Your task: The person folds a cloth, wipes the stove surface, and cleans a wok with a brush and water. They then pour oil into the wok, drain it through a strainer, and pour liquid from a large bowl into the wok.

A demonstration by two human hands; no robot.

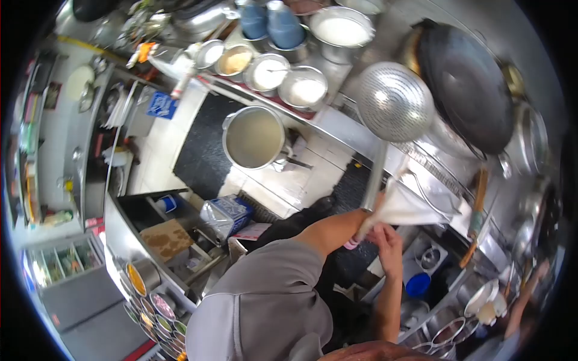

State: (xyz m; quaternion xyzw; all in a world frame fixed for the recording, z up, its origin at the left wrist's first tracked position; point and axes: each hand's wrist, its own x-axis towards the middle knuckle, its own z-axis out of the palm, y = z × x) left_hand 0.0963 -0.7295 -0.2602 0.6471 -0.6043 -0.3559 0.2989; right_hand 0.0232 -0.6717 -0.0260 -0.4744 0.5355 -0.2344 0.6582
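Note:
A large perforated metal skimmer (394, 102) rests over the stove edge, with its long handle running down to my left hand (377, 203). My left hand is closed at the lower end of that handle, with its fingers mostly hidden. A white cloth (412, 203) spreads beside it, with a metal wire loop over it. The cloth narrows to a gathered tail ending in a pinkish tip. My right hand (385, 239), fingers bent, pinches this gathered part just below my left hand.
A big black wok (466, 90) sits at upper right. Bowls of white seasoning (304, 88) line the counter. A large pot of cloudy liquid (254, 137) stands over the floor tiles. An open drawer (198, 240) juts out at left. Another person's arm (524, 298) shows at lower right.

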